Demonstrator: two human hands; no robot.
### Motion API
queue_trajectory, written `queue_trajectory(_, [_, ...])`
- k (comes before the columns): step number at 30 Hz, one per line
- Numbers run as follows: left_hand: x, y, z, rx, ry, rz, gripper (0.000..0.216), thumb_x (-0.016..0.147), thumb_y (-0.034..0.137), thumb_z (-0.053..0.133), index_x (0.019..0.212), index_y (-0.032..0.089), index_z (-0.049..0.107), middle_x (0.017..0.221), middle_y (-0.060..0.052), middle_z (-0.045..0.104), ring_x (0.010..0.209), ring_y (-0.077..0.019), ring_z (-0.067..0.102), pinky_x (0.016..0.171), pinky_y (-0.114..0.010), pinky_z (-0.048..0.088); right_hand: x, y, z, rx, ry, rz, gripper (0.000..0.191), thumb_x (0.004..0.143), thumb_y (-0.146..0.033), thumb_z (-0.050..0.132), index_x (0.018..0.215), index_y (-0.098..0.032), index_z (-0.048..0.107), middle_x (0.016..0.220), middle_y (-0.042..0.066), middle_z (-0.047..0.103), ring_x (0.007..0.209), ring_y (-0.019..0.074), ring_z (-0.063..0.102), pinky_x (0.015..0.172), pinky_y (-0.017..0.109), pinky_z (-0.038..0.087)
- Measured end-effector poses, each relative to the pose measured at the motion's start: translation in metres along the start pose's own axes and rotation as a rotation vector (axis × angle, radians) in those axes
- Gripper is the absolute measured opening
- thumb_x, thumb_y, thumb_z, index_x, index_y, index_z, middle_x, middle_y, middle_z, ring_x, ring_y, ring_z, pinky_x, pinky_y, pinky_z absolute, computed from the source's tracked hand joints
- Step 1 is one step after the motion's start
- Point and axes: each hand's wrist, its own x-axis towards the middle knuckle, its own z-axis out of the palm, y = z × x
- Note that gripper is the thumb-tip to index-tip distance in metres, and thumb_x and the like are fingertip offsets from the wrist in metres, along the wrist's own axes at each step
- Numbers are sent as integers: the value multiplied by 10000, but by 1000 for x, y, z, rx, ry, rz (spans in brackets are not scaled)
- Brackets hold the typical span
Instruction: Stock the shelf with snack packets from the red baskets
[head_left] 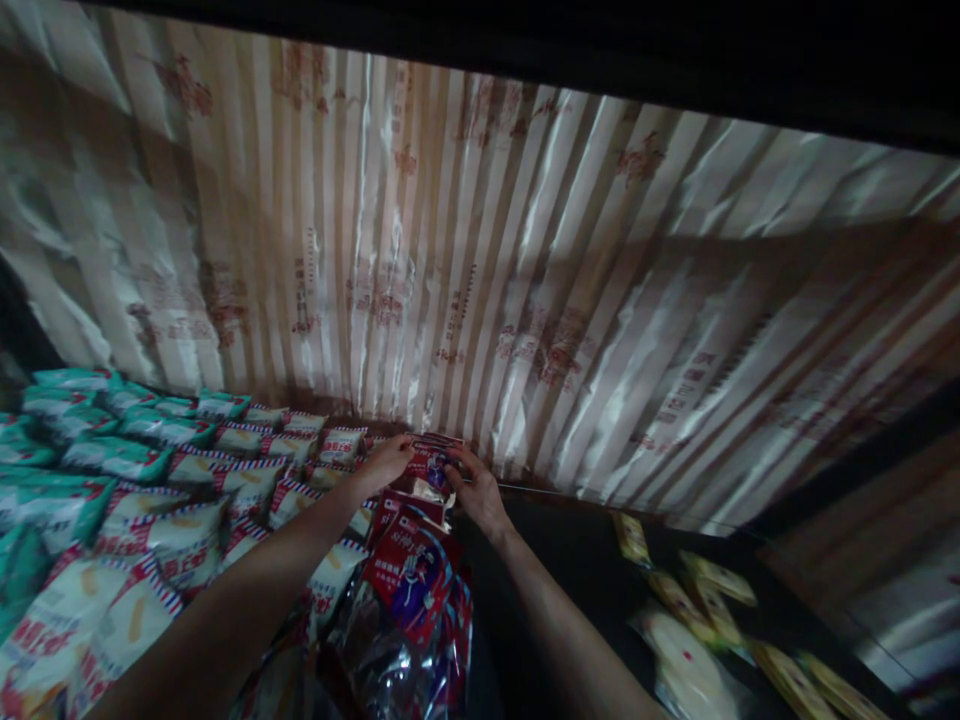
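At the back of the dark shelf, my left hand [386, 464] pinches the upper left corner of a dark red snack packet [429, 468] with a purple cartoon figure. The fingers of my right hand [478, 494] close around the same packet's right edge. The packet leans near the striped back sheet, and another may be directly behind it. In front of it lie several more red packets [409, 575] of the same look, overlapping in a row toward me. Their clear lower parts are shiny, and the contents cannot be made out.
White and red snack bags [180, 535] fill rows on the left, with teal bags [112, 455] beyond them. To the right lie scattered yellow packets [720, 580] and a pale round item in clear wrap [686, 655]. A crinkled, printed sheet [465, 270] covers the back wall.
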Motion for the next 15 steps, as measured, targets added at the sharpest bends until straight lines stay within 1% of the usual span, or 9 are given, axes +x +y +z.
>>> queue_trajectory(3, [4,-1,-1,42,-12,7,287,847,246,404,1004,161,629,988,-50,681,903,-161,606,817,-257,451,-1,-1,1,34,-3,64,358,752,-367,555,1068,-214,627,1226,80,581,1154,210,518,1017,413,378])
queue_trajectory(6, [6,0,-1,83,-16,26,288,843,227,403,1008,182,634,1038,-41,668,976,-162,582,879,-259,419,-3,-1,1,43,-7,68,417,755,-389,556,1139,-231,588,1280,67,540,1204,209,473,1037,418,352])
queue_trajectory(8, [5,2,0,104,-23,45,301,838,205,401,1034,194,629,1092,-34,649,1023,-154,562,912,-249,395,-6,-1,1,44,16,75,448,757,-407,557,1172,-239,569,1320,64,502,1239,215,434,1053,424,328])
queue_trajectory(10, [3,3,0,123,-37,54,300,830,194,406,1025,193,634,1094,-35,647,1027,-155,561,918,-251,389,-9,1,-1,51,61,100,461,762,-421,557,1191,-253,557,1347,57,472,1256,216,412,1061,428,312])
queue_trajectory(12, [-2,4,-1,140,-52,52,286,826,197,412,988,194,647,1052,-35,661,1007,-161,570,905,-260,397,-14,3,-4,71,94,137,450,770,-436,549,1186,-265,561,1343,49,479,1248,217,422,1056,436,317])
queue_trajectory(15, [-10,8,-3,152,-71,58,264,825,209,417,934,203,657,994,-23,675,971,-161,582,875,-259,410,-22,6,-8,115,93,176,387,777,-458,534,1095,-257,629,1296,49,529,1210,224,466,1040,445,335])
